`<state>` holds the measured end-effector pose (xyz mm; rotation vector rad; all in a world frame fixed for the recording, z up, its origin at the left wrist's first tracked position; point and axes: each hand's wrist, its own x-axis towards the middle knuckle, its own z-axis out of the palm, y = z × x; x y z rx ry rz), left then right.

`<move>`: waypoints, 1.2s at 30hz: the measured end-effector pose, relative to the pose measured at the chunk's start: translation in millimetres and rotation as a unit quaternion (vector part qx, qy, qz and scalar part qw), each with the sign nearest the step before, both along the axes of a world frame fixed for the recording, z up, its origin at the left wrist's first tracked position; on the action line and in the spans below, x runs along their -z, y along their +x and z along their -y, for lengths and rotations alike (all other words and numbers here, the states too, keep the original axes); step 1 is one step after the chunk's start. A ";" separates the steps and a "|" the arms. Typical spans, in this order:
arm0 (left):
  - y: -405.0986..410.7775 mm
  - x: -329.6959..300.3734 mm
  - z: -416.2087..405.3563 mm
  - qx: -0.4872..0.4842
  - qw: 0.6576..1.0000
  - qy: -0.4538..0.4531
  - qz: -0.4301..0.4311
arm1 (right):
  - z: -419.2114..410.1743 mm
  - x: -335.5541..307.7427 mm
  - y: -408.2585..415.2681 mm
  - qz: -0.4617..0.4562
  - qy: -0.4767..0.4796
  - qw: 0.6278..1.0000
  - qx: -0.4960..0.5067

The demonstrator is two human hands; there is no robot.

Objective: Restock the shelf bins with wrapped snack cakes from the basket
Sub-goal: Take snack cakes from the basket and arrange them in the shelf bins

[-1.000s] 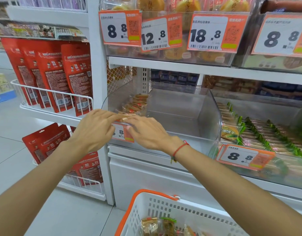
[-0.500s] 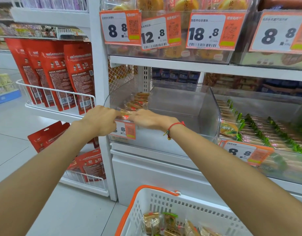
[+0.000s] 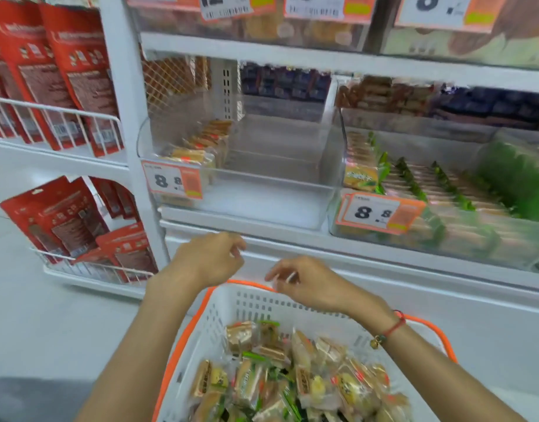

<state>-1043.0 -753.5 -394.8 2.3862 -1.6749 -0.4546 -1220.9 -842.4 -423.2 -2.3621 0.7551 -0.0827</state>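
Head view: left hand (image 3: 209,258) and right hand (image 3: 304,283) loosely curled, empty.

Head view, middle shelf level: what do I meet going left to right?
Red pouches in the wire rack → clear bin with a few snack cakes at its left → green-wrapped cakes in the next bin.

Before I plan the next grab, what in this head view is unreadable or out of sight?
- Upper price tags: cut off by the top edge.
- Basket: near side cut off by the bottom edge; deeper snack cakes buried under the top ones.
- Print on the 8.8 tag of the clear bin: blurred, too small.
- Left hand and right hand: motion blur; fingers loosely curled, apparently holding nothing.
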 end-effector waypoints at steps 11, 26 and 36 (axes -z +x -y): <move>-58.9 176.7 -23.3 0.086 0.963 0.224 -0.125 | -27.7 139.8 -76.4 -0.305 0.005 0.952 -0.008; -64.6 201.1 -37.5 -0.052 0.978 0.018 -0.200 | -30.9 174.9 -117.5 -0.269 0.126 0.954 0.034; -95.0 111.0 -1.6 -0.018 0.904 -0.125 -0.408 | -6.6 70.9 -102.7 -0.108 0.268 0.956 0.052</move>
